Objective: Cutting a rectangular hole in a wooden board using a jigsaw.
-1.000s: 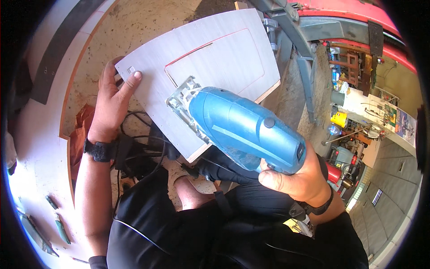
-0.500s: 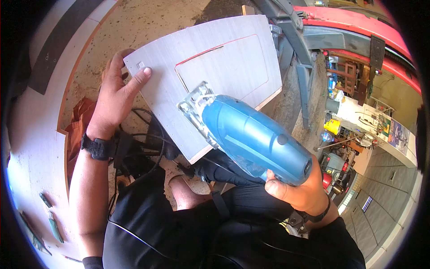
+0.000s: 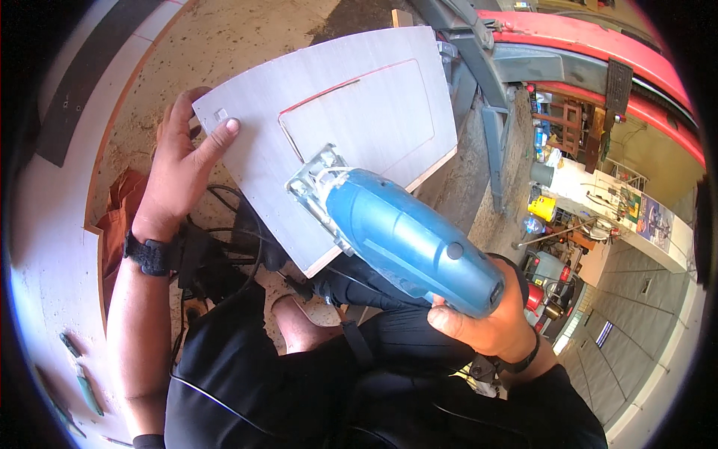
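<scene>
A blue jigsaw (image 3: 411, 236) lies in the grip of my right hand (image 3: 486, 322), its metal base plate resting over the near part of a pale grey wooden panel (image 3: 262, 157). The saw's blade is hidden beneath it. On the panel a rounded outline is drawn, and a dark slit runs along its left and top left sides, edged in red. My left hand (image 3: 187, 153) clasps the panel's left corner, thumb on top beside a small square mark and fingers around the edge.
At left stands a white board (image 3: 56, 247) with a dark strip (image 3: 82, 90) and a green-handled tool (image 3: 88, 389) on it. Black cables (image 3: 243, 224) hang under the panel. Beyond are grey metal framing (image 3: 493, 142), a red beam (image 3: 561, 37) and a cluttered workbench (image 3: 636, 217).
The whole scene has shifted slightly left in view. Both hands keep their holds, and the jigsaw stays at nearly the same spot on the panel.
</scene>
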Motion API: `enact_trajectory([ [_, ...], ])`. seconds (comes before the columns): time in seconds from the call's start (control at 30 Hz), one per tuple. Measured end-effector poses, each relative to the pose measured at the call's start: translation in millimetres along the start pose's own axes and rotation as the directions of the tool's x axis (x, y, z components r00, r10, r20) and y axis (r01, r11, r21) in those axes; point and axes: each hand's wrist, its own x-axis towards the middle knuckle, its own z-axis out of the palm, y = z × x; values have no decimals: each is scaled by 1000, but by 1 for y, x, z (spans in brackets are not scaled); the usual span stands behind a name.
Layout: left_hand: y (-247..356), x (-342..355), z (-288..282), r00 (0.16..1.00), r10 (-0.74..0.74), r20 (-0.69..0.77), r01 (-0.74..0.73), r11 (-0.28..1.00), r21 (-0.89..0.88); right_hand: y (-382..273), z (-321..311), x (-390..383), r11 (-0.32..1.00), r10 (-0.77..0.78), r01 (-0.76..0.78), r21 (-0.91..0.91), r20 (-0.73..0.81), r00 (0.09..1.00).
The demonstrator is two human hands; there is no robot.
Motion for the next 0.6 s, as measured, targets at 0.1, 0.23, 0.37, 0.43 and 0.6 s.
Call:
enact_trajectory([
  [0.1,-1,-2,0,1000,9,-12,-8,999,36,3,3,1,999,-37,36,-27,-21,999],
  [0.23,1,-1,1,1000,-7,11,7,999,-39,8,9,7,997,-60,59,-56,-24,998],
  [0.37,1,-2,1,1000,11,-11,-10,1000,21,6,10,15,1000,-15,15,-25,17,1000],
  [0.43,0,-1,2,998,34,-46,-31,998,53,3,8,19,999,8,-6,-44,41,999],
  [0.6,-2,-1,3,999,33,-33,-33,999,17,-6,10,31,1000,24,-24,3,-1,1000],
])
